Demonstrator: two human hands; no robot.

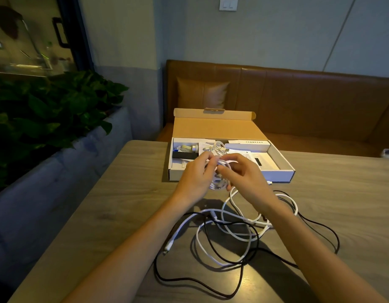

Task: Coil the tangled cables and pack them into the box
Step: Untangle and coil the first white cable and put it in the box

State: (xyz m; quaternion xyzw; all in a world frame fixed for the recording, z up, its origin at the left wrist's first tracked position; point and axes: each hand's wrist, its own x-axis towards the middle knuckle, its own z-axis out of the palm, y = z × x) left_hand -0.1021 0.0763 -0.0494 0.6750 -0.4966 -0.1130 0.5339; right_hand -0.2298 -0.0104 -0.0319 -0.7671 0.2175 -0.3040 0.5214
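Left hand and right hand grip the half-wound white coil before the box, one thin cable packed inside, black cable waiting.

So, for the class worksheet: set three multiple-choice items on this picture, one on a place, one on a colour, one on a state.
1. Where is the box? A on the table B on a shelf C on the floor
2. The loose cables are: A red, blue B white, black C all grey
3. The left hand and right hand: A lie flat B hold a white coil C hold scissors
Key: 1A, it sits on the tabletop; 2B, both colours tangle; 3B, fingers curl round it.
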